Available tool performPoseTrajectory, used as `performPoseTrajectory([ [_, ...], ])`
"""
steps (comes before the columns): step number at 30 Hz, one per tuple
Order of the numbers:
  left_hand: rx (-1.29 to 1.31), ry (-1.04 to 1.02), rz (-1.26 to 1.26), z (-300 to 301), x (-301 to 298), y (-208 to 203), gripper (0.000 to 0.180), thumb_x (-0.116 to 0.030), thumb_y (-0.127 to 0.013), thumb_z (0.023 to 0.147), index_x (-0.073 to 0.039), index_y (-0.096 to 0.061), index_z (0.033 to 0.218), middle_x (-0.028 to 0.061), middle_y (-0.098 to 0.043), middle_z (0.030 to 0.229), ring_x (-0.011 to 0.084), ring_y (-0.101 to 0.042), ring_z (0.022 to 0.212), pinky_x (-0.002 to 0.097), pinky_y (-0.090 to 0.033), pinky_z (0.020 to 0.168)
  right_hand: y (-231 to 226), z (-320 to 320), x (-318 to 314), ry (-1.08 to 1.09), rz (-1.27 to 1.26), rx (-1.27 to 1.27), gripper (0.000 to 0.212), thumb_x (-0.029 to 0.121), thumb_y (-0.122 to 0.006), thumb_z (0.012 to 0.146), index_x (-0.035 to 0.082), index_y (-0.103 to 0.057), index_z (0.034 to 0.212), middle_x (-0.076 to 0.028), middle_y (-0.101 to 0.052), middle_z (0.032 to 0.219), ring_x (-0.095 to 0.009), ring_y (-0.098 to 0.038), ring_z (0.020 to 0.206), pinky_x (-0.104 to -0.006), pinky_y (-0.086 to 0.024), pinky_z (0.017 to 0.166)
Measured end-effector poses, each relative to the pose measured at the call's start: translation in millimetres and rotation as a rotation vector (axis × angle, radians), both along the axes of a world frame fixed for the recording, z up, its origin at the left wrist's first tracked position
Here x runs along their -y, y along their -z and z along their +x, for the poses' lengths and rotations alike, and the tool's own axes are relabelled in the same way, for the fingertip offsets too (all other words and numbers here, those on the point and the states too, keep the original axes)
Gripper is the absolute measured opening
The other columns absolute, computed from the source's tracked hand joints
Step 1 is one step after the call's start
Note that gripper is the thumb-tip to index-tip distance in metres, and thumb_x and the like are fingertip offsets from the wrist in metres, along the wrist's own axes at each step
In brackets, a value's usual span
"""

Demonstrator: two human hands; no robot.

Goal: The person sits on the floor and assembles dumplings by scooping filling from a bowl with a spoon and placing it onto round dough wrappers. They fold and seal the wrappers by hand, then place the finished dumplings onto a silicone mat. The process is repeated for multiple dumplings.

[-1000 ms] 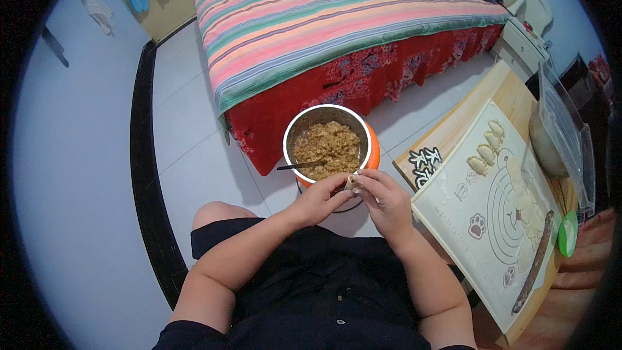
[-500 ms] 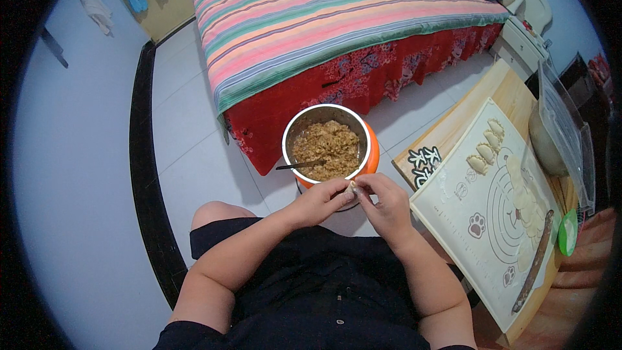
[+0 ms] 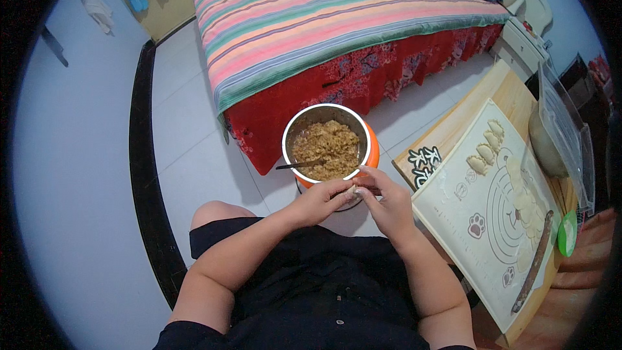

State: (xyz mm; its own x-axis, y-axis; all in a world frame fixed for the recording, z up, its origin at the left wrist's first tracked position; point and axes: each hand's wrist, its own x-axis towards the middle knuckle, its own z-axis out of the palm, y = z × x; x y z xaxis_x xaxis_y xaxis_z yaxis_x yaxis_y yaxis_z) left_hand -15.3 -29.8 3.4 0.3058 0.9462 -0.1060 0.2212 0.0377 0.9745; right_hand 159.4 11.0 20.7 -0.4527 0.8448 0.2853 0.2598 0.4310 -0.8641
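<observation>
Just in front of my body, my left hand (image 3: 322,201) and my right hand (image 3: 387,205) meet over a small pale dumpling (image 3: 351,191). Fingers and thumbs of both hands pinch its dough edge; most of it is hidden by them. Right beyond my fingers stands an orange bowl (image 3: 374,154) with a metal inside and white rim, holding brown minced filling (image 3: 329,144). A dark-handled utensil (image 3: 296,166) sticks out of the filling toward the left.
To my right, a white printed mat (image 3: 447,217) covers a wooden table (image 3: 502,84). On it lie several finished dumplings (image 3: 479,163), overlapping dough wrappers (image 3: 528,210) and a brown rolling pin (image 3: 534,264). A green dish (image 3: 567,234) sits at the edge. A striped bed (image 3: 278,39), with someone's bare feet on it, stands ahead.
My right hand's fingers have lifted and shifted slightly along the dumpling's edge, with the thumb still pressing. My left hand has stayed nearly in place, and the things around are unmoved.
</observation>
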Motion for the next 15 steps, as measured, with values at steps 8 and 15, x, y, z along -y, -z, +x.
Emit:
performPoseTrajectory([
  [8,-0.002,0.000,-0.052,1.0,1.9,-1.0,0.034,-0.020,-0.048,0.093,-0.002,-0.049,0.122,0.0094,-0.058,0.113,0.0150,-0.052,0.103,0.0300,-0.041,0.090,-1.9,-1.2,-0.5,-0.005,0.133,0.103,0.033,0.001,-0.062,0.074,0.001,-0.055,0.107,-0.016,-0.063,0.086,-0.029,-0.063,0.078,-0.0348,-0.050,0.067],
  [15,0.116,-0.032,-0.087,2.9,1.3,-3.7,0.041,-0.019,-0.046,0.093,-0.005,-0.040,0.132,0.0074,-0.053,0.119,0.0137,-0.049,0.108,0.0297,-0.039,0.092,1.8,-3.0,-2.8,0.122,0.119,0.030,0.037,0.000,-0.059,0.076,0.004,-0.054,0.112,-0.016,-0.062,0.086,-0.030,-0.062,0.077,-0.0352,-0.050,0.068],
])
